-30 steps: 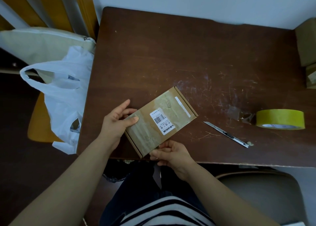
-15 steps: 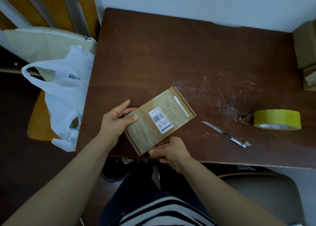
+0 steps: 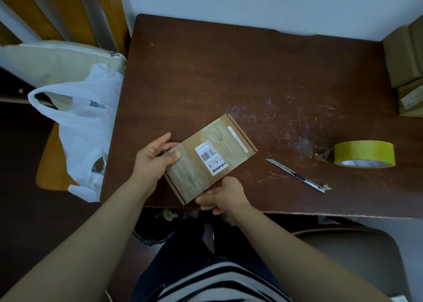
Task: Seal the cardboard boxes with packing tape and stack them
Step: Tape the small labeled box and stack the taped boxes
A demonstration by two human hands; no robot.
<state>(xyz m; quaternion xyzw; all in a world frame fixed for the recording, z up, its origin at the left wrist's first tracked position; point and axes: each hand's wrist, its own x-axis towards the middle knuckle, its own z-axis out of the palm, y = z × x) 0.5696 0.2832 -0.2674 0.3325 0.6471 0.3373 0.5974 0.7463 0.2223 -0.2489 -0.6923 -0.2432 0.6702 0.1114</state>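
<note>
A flat cardboard box [image 3: 210,157], taped over and labelled with a barcode, is held aslant at the near edge of the table [image 3: 229,73]. Its left end is gripped by the left hand [image 3: 151,162], thumb pressed on top; its near edge is pinched by the curled fingers [image 3: 206,198] of the right hand [image 3: 225,195]. Right of those fingers a utility knife [image 3: 295,175] is laid, then a yellow tape roll [image 3: 364,154]. Further boxes [image 3: 405,57] are stacked far right.

Scratched dark brown table [image 3: 229,73] against a pale wall [image 3: 251,2]. Yellow wooden chair [image 3: 52,15] at left. Dark floor [image 3: 23,187].
</note>
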